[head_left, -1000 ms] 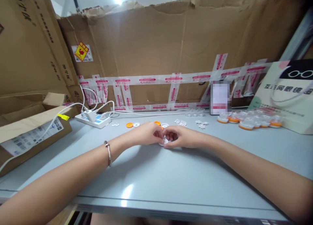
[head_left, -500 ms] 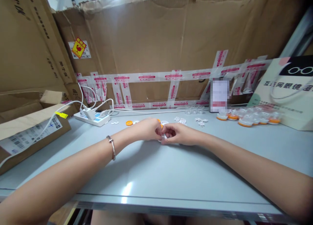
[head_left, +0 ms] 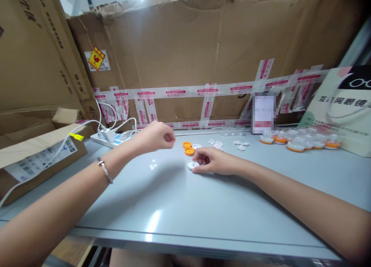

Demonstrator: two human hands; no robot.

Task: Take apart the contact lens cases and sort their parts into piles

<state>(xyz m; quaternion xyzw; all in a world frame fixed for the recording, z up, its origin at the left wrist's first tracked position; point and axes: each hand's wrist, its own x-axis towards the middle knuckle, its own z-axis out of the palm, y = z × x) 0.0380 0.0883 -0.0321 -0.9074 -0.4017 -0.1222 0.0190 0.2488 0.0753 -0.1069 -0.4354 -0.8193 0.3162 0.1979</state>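
Grey tabletop [head_left: 174, 209], big taped cardboard sheet [head_left: 174, 38] standing along the back. Right hand [head_left: 198, 164] is down on the table, narrow grip: thumb and fingertips on the right edge of a white round part [head_left: 190, 165], lying flat just left of the palm. Left hand [head_left: 166, 137] is up off the surface, left of and farther out than the right, fingers curled in; can't tell if anything is pinched in there. Bracelet [head_left: 104, 171] on that wrist. Small white discs [head_left: 155, 165] sit on the near side of the left hand, well left of the right. Just past the right fingertips: two orange round parts [head_left: 189, 151] side by side, plus a white ring [head_left: 197, 146] partly hidden behind the fingers. Beyond the right knuckles, loose white pieces [head_left: 216, 144], with clear cups [head_left: 232, 130] farther back. Well right of the right hand, a cluster of clear-and-orange containers [head_left: 295, 145] by a paper bag [head_left: 344, 120]. Power strip [head_left: 101, 141] left of the left hand, partly covered by it.
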